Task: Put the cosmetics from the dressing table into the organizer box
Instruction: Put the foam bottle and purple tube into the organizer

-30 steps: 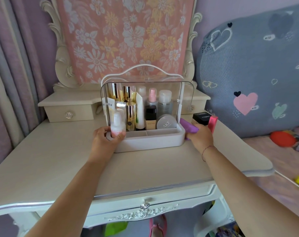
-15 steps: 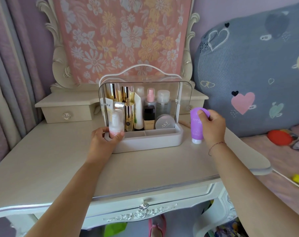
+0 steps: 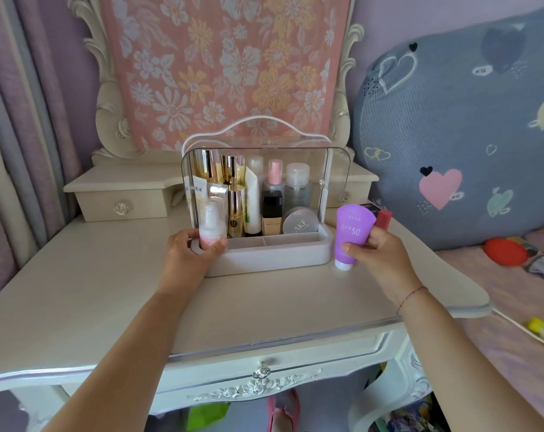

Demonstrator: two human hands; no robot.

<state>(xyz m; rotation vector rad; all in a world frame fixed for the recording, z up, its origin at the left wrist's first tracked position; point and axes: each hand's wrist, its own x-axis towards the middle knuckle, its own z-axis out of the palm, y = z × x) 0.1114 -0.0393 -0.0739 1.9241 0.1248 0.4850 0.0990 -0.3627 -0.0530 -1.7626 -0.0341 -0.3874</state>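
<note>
The organizer box [image 3: 295,257], grey-based with a clear raised lid, stands mid-table, holding several bottles, gold tubes and a round compact [image 3: 300,222]. My left hand [image 3: 189,254] grips a small white-and-pink pump bottle [image 3: 211,226] at the box's left front corner. Just right of the box, my right hand [image 3: 379,254] holds a purple SPF50 tube [image 3: 351,232] upright, cap down, just above the tabletop. Behind that tube a pink-red item [image 3: 384,218] and a dark box [image 3: 372,207] lie on the dressing table [image 3: 264,304].
Small drawer units [image 3: 121,198] flank the floral-covered mirror [image 3: 224,67] behind the box. A bed with a large grey heart-print cushion [image 3: 460,145] is right of the table. Curtains [image 3: 18,135] hang on the left.
My right hand picked the purple tube up from the table beside the box, raised it upright, and now holds it slightly lower and turned to face me. The left hand stayed on the pump bottle.
</note>
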